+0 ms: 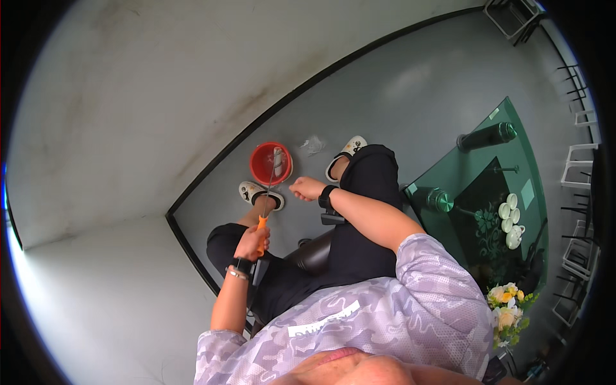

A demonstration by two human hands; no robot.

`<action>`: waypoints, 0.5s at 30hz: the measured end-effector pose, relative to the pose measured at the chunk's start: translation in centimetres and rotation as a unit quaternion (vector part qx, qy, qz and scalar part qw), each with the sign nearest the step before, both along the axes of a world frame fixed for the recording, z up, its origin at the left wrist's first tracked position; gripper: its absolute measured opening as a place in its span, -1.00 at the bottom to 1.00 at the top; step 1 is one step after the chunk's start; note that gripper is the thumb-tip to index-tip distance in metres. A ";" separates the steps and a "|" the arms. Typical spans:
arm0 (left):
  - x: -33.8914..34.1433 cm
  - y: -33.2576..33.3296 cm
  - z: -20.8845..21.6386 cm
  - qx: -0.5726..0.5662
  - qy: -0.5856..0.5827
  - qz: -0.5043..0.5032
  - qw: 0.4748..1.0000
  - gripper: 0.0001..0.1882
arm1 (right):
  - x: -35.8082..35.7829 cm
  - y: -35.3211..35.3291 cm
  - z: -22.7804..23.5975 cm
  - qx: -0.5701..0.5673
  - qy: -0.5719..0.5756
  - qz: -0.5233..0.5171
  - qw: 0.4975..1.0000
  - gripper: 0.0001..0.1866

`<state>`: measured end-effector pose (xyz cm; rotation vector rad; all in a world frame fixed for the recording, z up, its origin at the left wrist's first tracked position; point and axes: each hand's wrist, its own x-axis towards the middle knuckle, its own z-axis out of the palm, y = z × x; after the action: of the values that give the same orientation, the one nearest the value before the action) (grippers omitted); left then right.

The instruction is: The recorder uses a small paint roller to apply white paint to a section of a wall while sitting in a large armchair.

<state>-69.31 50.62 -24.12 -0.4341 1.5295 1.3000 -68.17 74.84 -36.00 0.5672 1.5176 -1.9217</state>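
My left hand (pixel 251 244) is wrapped round the orange handle of a paint roller (pixel 262 224). The roller's thin metal rod runs forward from the handle, and its white sleeve rests inside a red bucket (pixel 254 168) on the floor between my feet. Over my lap, nearer the bucket's right side, my right hand (pixel 308 188) is held with its fingers curled together. Whether anything is in those fingers I cannot make out. Both wrists wear dark bands.
A crumpled clear plastic bag (pixel 314 145) lies right of the bucket. The wall's dark skirting (pixel 240 138) runs close behind it. To my right stands a green glass table (pixel 478 144) with a tea set (pixel 511 215), dark cylinders and flowers (pixel 507 308). Chairs (pixel 581 163) line the far right.
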 end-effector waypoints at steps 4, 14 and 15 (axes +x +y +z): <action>1.2 -2.3 0.1 -0.010 0.014 -0.015 1.000 -0.88 | -0.3 -0.8 -0.1 -0.009 -0.001 -0.007 1.000 -0.74; 1.4 -3.5 -1.2 -0.050 0.047 0.009 0.998 -0.88 | -0.1 -1.3 0.0 0.019 -0.006 0.025 0.999 -0.77; 1.6 -3.4 -0.7 -0.079 0.079 -0.007 0.994 -0.89 | -0.3 -1.4 0.0 0.018 -0.004 0.024 1.000 -0.77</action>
<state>-67.71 47.18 -24.81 -0.4277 1.7734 1.2300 -68.49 73.47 -35.96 0.5493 1.5493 -1.8579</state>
